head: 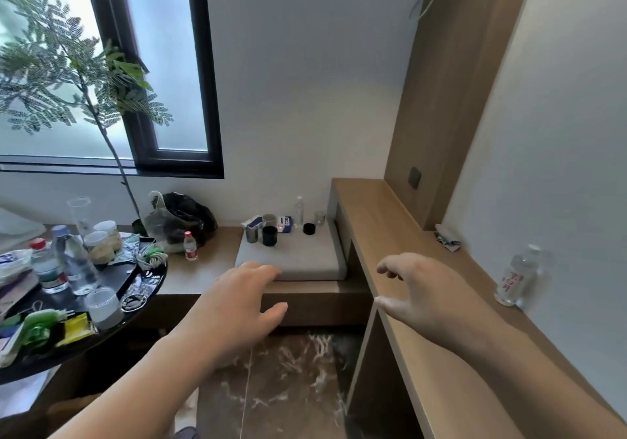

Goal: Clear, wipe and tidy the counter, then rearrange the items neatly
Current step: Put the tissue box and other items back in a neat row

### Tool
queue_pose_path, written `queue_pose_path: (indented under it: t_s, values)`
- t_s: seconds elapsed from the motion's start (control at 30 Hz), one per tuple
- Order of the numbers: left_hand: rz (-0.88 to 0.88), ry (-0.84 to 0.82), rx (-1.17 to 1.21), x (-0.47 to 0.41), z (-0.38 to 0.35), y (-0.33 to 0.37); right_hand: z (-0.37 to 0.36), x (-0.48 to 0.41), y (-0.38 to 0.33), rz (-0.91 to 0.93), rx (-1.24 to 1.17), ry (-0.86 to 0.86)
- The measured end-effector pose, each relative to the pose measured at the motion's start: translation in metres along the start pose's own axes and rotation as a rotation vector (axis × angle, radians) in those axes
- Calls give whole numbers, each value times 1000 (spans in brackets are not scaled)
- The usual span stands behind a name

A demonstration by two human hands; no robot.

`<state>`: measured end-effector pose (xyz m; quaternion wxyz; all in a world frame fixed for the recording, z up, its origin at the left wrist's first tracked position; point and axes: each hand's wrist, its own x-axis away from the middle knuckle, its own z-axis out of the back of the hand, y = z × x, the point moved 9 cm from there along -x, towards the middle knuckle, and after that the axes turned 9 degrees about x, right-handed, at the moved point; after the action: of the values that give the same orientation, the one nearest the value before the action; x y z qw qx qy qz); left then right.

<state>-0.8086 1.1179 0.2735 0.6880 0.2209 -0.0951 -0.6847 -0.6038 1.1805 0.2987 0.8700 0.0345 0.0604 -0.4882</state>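
Both hands out and empty, clearing barely begun

The long wood table (407, 235) runs along the right wall and carries only 1 bottle (517, 275) and a crumpled wrapper (448, 236). Both sit against the wall, more left there than arranged. The round table (149, 289) at left is crowded with bottles, jars and packets, so it looks like the dumping spot. Between the 2, a low ledge (203, 269) bears a white pad (305, 255). A black cup (269, 235), a lid (309, 228), a glass (319, 218) and a clear bottle (299, 210) huddle at the pad's back edge, leaving its front bare. The left hand (237, 299) reaches over the pad's near corner, fingers relaxed and holding nothing; whether it touches, I cannot tell. The right hand (427, 289) hangs above the table's front edge, loosely curled and also empty. No cloth is in view, so lifting things off likely comes first.
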Motion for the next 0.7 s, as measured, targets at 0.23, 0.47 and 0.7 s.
queue_pose_path:
  t_s: [0.23,0.47,0.7]
  values:
    - [37,-38,-28,-105,-16,-45,-33,-107,23,5,0,-61]
    - [75,-98,1,-235,-31,-115,-71,-244,41,-32,-16,-112]
    - [130,-189,34,-347,-43,-196,-110,-374,45,-54,-48,-181]
